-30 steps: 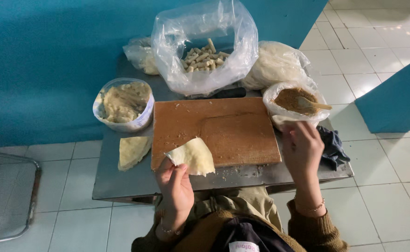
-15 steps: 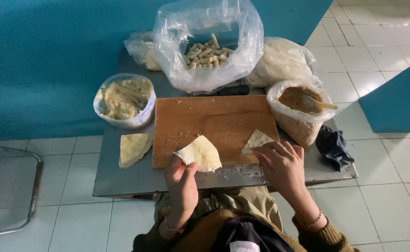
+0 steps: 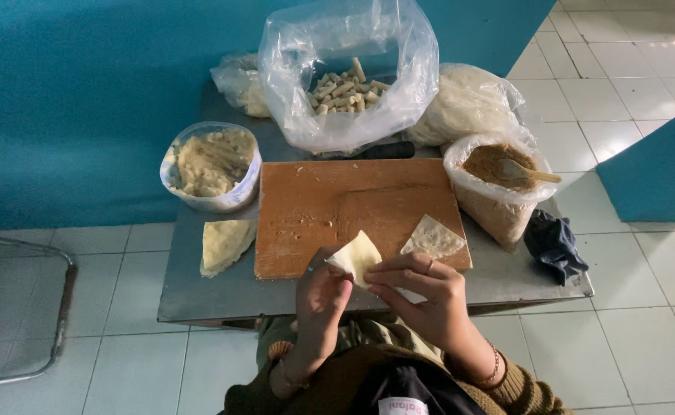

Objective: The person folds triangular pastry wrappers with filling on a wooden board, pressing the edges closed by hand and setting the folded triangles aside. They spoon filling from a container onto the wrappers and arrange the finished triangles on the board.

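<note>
Two hands are meeting over the near edge of the wooden board (image 3: 353, 207), and both sets of fingers are closed on one pale folded wrapper (image 3: 355, 256). The left hand (image 3: 318, 303) is cupping the wrapper from below with its fingers (image 3: 336, 270) curled against the underside; the right hand (image 3: 422, 296) is coming in from the side, its fingertips (image 3: 376, 278) pinching the lower corner. The wrapper is being held just above the board's front edge, touching nothing but the fingers.

Judging from this grip, the fold is best served by light, even pressure: the sheet looks thin and soft, and a hard pinch would probably tear it or push out whatever is inside. Supporting it from below while the other hand is working the edge seems the sound way, keeping the seam straight.

Just to the right, a second, flat triangular wrapper (image 3: 432, 237) is lying on the board, apart from the hands. Further out on the grey table (image 3: 222, 296), a stack of pale sheets (image 3: 224, 244) is sitting left of the board, with a plastic tub of mashed filling (image 3: 211, 163) behind it. A bag of brown crumbs (image 3: 495, 192) with a wooden spoon (image 3: 528, 172) is standing at the right, a dark cloth (image 3: 554, 244) beside it, and a large clear bag of rolled pieces (image 3: 345, 84) is resting at the back.
</note>
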